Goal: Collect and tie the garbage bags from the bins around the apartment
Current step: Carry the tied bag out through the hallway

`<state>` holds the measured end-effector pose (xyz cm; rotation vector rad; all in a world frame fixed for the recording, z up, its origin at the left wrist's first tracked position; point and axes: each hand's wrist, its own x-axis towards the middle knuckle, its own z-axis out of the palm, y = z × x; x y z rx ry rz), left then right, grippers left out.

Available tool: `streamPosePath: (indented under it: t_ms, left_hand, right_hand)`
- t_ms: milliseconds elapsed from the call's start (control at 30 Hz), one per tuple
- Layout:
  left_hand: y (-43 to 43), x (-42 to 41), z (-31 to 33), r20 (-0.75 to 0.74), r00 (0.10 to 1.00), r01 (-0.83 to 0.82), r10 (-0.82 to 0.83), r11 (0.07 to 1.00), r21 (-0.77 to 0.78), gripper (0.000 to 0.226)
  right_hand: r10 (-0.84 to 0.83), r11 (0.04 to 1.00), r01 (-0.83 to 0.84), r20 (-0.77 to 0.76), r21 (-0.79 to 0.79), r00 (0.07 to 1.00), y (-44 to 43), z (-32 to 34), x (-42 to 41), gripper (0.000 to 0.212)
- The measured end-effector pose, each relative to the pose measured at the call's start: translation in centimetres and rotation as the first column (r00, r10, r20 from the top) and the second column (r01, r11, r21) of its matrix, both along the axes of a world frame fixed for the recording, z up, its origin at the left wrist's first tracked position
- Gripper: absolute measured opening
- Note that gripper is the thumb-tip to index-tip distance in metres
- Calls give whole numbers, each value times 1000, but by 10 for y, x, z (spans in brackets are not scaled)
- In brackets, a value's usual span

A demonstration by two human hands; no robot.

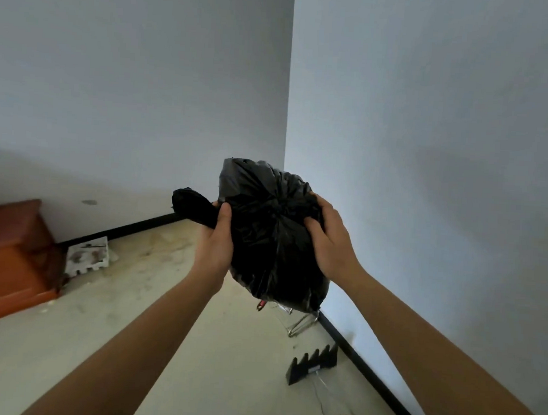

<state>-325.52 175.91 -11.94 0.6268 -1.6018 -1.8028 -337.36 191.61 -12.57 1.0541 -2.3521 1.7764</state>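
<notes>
The black garbage bag (274,239), crinkled glossy film gathered to a central knot (279,204), is held aloft. Left hand (216,245) grip: curled round the bag's twisted tail (192,207); right hand (331,243) grip: fingers pinching folds beside the knot. Left of the bag, pale floor (166,271) lies open to the black baseboard (136,227).

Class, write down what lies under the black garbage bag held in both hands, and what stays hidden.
Below the garbage bag, part of a metal wire frame and a small red item show against the floor. The bag covers the rest of both.
</notes>
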Motion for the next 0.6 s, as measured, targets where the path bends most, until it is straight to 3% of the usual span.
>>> streamPosePath:
  t_ms: [233,333,600]
  left_hand:
    - [-159,-116,-19,29,997,-67,68,997,-31,23]
    - [-235,-176,-6,35,995,-95,97,993,-67,31]
    - [-415,-295,19,47,986,-157,161,985,-77,26]
  right_hand:
    - [100,995,-100,23,-23,995,-177,-33,-131,38]
    - [144,988,-142,45,-57,989,-256,-24,-196,36]
    - [206,979,-206,24,-12,978,-452,-1,-330,41]
